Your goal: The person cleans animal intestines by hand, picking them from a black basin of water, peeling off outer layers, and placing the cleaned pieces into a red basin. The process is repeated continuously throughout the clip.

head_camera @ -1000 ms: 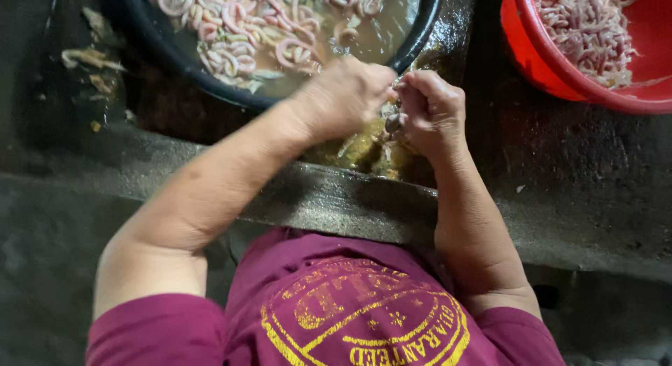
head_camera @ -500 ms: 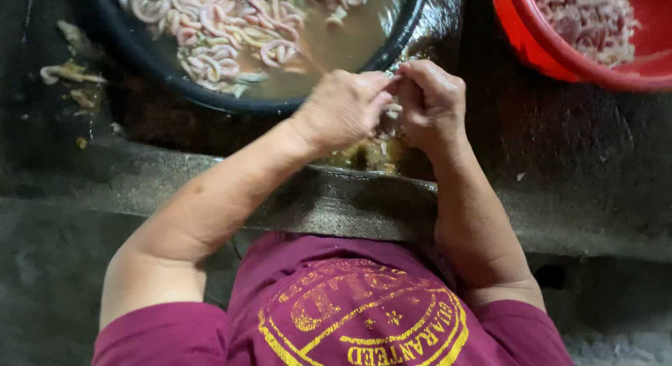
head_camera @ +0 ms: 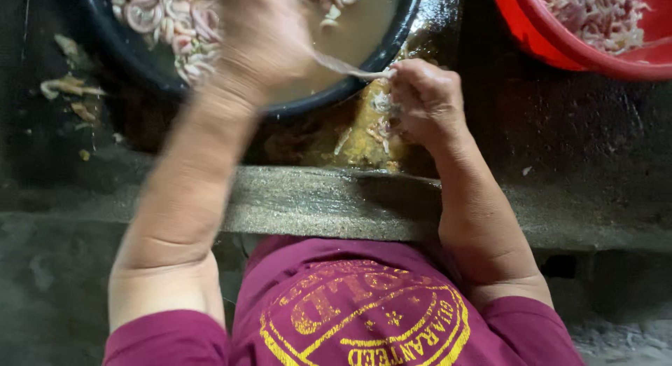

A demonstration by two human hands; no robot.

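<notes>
left hand (head_camera: 262, 40) moved up and away from right hand (head_camera: 427, 103) since half second ago, now blurred over dark round basin of murky liquid (head_camera: 392, 47). thin pale translucent gut strand (head_camera: 346, 66) stretched taut between both hands, pinched at each end; left fingers closed, exact hold unclear through blur. right fist closed on strand end. red plastic tub (head_camera: 560, 47) seen at upper right.

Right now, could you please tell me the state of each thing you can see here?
Left hand: blurred, over the dark basin, pinching one end of a pale strip.
Right hand: closed on the strip's other end.
Pale strip: stretched between both hands.
Dark basin: holds murky liquid and pinkish pieces.
Red tub: holds pale pieces.
</notes>
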